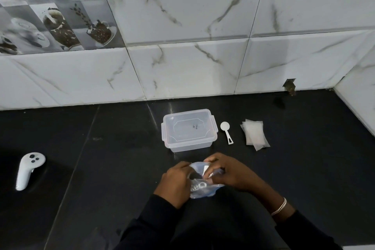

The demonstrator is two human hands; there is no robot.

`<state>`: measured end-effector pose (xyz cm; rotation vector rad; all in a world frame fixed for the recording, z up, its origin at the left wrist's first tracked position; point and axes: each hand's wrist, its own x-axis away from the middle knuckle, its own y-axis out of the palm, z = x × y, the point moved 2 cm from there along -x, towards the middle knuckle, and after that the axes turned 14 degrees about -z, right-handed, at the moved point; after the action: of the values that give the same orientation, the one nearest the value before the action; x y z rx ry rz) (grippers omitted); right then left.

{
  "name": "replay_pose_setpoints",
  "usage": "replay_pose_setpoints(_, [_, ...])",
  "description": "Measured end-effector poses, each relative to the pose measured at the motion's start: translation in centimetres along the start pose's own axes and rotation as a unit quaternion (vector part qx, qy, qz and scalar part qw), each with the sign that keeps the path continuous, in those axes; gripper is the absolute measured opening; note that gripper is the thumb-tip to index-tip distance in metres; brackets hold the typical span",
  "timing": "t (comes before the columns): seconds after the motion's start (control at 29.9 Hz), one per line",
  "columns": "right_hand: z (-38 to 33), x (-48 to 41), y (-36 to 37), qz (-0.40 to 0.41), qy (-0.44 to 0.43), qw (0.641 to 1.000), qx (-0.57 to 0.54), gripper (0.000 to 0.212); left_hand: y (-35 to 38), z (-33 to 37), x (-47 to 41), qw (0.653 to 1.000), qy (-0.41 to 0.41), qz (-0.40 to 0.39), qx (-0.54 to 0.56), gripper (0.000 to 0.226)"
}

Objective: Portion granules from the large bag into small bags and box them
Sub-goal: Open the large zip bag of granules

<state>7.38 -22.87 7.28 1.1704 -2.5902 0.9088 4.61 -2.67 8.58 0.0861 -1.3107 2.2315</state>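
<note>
Marks on box lid [183, 128] and bag [200, 187] are unreadable.

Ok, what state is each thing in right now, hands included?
large bag: held by both hands, mouth hidden by fingers.
left hand: grips the large bag's left side.
right hand: pinches the large bag's top.
box: lid on, apart from the hands.
scoop: lying free beside the box.
small bags: loose flat stack, look unfilled.
controller: lying untouched, far left.

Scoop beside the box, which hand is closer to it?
Right. The right hand grips the bag straight toward the person from the scoop; the left hand grips the bag's other side, farther left.
</note>
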Motion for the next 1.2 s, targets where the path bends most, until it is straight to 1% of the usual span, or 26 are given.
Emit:
replay_pose_setpoints(0.03, [0.3,-0.2,0.1,0.028,0.028,0.997,0.063,0.017,0.1,0.4,0.0,1.000,0.004,-0.001,0.013,0.037])
replay_pose_setpoints(0.1, [0.3,-0.5,0.6,0.107,0.074,0.977,0.166,0.027,0.5,1.5,0.0,0.999,0.017,-0.009,0.030,0.048])
replay_pose_setpoints(0.13, [-0.1,-0.7,0.9,0.146,0.093,0.963,0.207,0.032,0.7,1.8,0.0,0.999,0.019,-0.013,0.035,0.055])
replay_pose_setpoints(0.17, [-0.4,-0.6,1.1,0.175,0.114,0.952,0.225,0.040,0.8,2.4,-0.1,0.999,0.021,-0.013,0.038,0.060])
replay_pose_setpoints(0.2, [-0.6,-0.7,1.4,0.185,0.140,0.947,0.224,0.050,0.7,2.7,-0.3,0.999,0.019,-0.010,0.042,0.064])
replay_pose_setpoints(0.23, [-0.7,-0.6,1.7,0.178,0.167,0.947,0.211,0.060,0.7,3.1,-0.6,0.999,0.015,-0.005,0.044,0.066])
replay_pose_setpoints(0.3, [-0.6,-0.3,2.2,0.128,0.197,0.958,0.164,0.075,0.3,3.5,-1.2,0.999,-0.001,0.008,0.053,0.067])
replay_pose_setpoints(0.33, [-0.5,0.0,2.1,0.115,0.197,0.963,0.146,0.076,0.0,3.6,-1.6,0.998,-0.011,0.011,0.056,0.064])
replay_pose_setpoints(0.37, [-0.6,0.4,1.7,0.113,0.192,0.967,0.127,0.071,-0.2,3.7,-2.0,0.998,-0.024,0.013,0.061,0.059])
replay_pose_setpoints(0.43, [-0.5,1.2,0.2,0.126,0.188,0.969,0.097,0.054,-0.3,3.8,-2.6,0.996,-0.047,0.017,0.078,0.050])
replay_pose_setpoints(0.5, [-0.1,1.8,-1.2,0.141,0.201,0.966,0.086,0.048,-0.3,4.0,-3.0,0.994,-0.056,0.022,0.088,0.045])
replay_pose_setpoints(0.64, [1.1,2.6,-3.2,0.160,0.211,0.960,0.092,0.048,0.0,5.6,-4.6,0.995,-0.038,0.026,0.092,0.039])
replay_pose_setpoints(0.74, [2.2,3.1,-4.2,0.167,0.212,0.957,0.103,0.047,0.3,6.8,-6.2,0.995,-0.025,0.023,0.092,0.041])
replay_pose_setpoints(0.84, [2.9,3.3,-5.4,0.163,0.229,0.953,0.111,0.052,0.8,7.5,-7.9,0.996,-0.024,0.015,0.084,0.041])
replay_pose_setpoints(1.04, [5.1,3.8,-7.2,0.154,0.257,0.945,0.128,0.057,1.7,8.9,-11.0,0.998,-0.015,0.003,0.060,0.040])
replay_pose_setpoints(1.2, [6.7,3.3,-8.0,0.146,0.260,0.948,0.107,0.056,1.9,8.9,-13.1,0.998,-0.028,-0.002,0.053,0.030])
